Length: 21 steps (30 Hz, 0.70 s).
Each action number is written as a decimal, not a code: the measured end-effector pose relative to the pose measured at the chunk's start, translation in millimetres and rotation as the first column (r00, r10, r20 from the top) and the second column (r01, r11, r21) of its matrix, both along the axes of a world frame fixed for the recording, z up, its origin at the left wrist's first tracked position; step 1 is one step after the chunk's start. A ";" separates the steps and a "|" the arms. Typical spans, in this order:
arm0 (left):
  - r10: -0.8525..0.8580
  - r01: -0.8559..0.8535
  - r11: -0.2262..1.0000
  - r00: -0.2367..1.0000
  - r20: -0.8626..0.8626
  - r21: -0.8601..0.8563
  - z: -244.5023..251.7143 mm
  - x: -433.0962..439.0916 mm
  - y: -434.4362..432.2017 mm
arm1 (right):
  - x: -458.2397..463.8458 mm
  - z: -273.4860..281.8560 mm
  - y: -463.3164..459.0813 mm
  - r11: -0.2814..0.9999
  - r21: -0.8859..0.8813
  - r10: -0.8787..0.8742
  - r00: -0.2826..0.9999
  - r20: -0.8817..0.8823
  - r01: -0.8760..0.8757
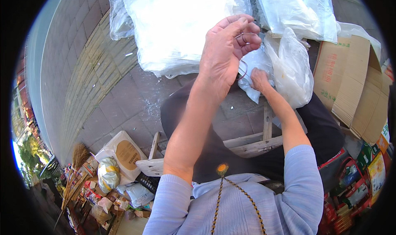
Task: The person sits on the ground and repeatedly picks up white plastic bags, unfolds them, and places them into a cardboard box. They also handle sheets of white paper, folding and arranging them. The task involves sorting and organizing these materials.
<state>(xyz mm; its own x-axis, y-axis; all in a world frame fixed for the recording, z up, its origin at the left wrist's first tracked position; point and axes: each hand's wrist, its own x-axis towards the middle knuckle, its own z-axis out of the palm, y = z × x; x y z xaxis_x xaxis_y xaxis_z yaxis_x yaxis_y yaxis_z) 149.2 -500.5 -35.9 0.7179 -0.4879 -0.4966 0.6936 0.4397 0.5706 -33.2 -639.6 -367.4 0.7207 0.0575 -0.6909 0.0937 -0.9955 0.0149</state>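
Observation:
My left hand is raised in front of the large stack of white sheets in clear plastic. Its fingers are bent, and the thumb tip lies close to the index finger; whether it pinches something small cannot be seen. By that wrist hangs a thin dark red loop. Lower down, my right hand touches a white plastic bag between my knees, with its fingertips hidden against it. Just right of that hand is a crumpled translucent plastic bag.
More plastic-wrapped white material lies at the top right, above a cardboard box. Around my legs are wooden bars. A straw broom, a wrapped package and assorted goods stand lower left. Red boxes stand lower right.

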 end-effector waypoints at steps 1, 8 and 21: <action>-0.005 0.005 1.000 1.000 0.006 0.009 -0.5 -0.5 0.2 | -2.1 -2.9 4.9 0.997 -0.065 -0.042 0.997 0.057 0.045; -0.039 0.038 0.999 0.999 0.038 0.021 -1.4 0.1 1.1 | -6.8 1.0 9.7 0.960 -0.242 -0.121 0.988 0.100 0.142; 0.013 -0.013 0.999 1.000 0.001 -0.030 -1.4 0.8 0.6 | -27.1 3.0 -30.5 0.985 0.087 -0.172 0.912 0.372 0.150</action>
